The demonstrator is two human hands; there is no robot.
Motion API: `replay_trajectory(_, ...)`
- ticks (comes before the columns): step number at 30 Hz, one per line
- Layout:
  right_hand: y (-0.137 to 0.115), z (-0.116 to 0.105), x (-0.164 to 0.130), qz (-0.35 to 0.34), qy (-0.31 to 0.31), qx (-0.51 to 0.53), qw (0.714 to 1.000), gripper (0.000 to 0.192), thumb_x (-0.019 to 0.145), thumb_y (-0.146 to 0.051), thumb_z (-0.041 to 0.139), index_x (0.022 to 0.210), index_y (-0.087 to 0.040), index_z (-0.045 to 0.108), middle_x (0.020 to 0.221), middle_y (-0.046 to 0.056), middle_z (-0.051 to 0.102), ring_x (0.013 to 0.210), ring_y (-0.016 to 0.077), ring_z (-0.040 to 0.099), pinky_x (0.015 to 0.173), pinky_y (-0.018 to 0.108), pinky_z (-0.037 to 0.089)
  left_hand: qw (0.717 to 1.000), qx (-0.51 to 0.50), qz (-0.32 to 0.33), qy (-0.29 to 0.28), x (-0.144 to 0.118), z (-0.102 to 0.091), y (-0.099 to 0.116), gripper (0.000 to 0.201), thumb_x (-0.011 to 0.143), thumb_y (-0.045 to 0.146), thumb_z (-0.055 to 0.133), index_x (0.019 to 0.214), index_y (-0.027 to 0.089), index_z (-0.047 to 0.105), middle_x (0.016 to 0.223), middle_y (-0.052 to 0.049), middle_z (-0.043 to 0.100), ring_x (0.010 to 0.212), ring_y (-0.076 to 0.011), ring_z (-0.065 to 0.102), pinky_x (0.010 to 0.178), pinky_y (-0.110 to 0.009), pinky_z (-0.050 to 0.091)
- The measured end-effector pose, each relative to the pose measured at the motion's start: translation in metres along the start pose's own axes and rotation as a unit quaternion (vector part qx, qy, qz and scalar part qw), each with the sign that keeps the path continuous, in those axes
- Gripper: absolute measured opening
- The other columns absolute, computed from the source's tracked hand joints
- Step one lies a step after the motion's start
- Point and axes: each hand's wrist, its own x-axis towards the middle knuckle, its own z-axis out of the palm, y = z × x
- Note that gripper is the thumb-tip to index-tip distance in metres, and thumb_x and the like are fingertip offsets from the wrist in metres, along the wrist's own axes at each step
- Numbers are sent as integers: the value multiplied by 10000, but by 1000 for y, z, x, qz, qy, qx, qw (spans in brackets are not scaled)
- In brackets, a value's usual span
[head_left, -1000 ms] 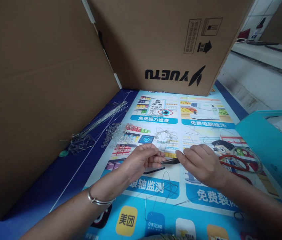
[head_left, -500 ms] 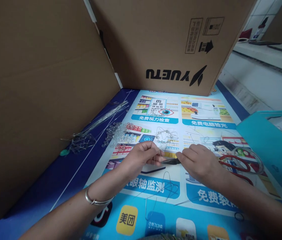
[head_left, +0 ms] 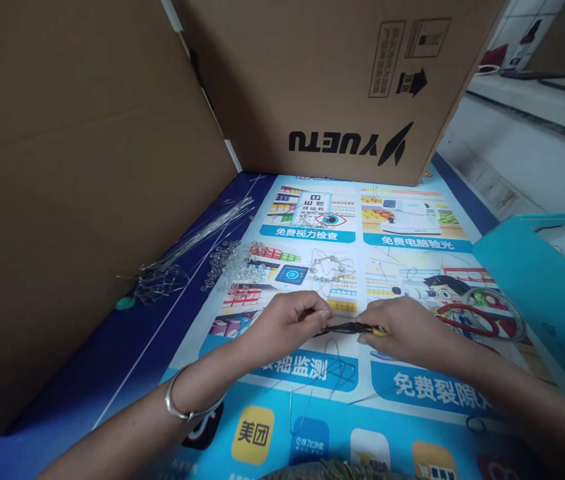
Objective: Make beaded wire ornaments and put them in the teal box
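While the pliers bridge both hands: the right hand is clamped on their handles — the left hand has its fingertips together at their nose, anything pinched there too small to tell.
Beaded wire: one piece beyond the hands, seemingly well along; whether complete, I cannot tell.
Loose beads: one pile, uncountable — work apparently remains.
Long wires: one bundle, beside the cardboard.
Tools: one pair of pliers, one red-handled tool.
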Motion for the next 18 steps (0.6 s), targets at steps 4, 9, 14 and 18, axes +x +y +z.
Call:
replay_trajectory(4,1,7,1,-12,81,-42,996,194,800,-296,526,951,-225,624,831,35,620,785,173,547,629,257,356,998,-50,-30,35,3,-4,-1,194,832,306,484,810,154,602,786,-48,652,671,-124,590,621,-243,474)
replay_trajectory(9,6,17,3,-49,237,-137,961,203,819,-240,503,960,-144,614,862,86,597,851,199,501,723,317,350,987,-109,-74,87,9,-9,-9,217,822,336,485,730,155,564,708,-46,664,626,-133,627,576,-231,487)
replay_trajectory(14,6,21,2,-127,286,-247,917,193,824,-180,496,987,-142,593,820,67,593,785,189,486,685,338,332,971,-191,-118,83,11,-8,-17,212,817,383,477,778,177,506,629,-22,660,479,-128,611,462,-222,458)
replay_trajectory(18,1,20,1,-172,315,-306,882,212,813,-143,515,1016,-138,574,847,67,604,788,184,491,673,341,330,960,-231,-144,60,11,-4,-16,211,819,402,466,804,192,477,543,3,623,396,-128,588,381,-195,394)
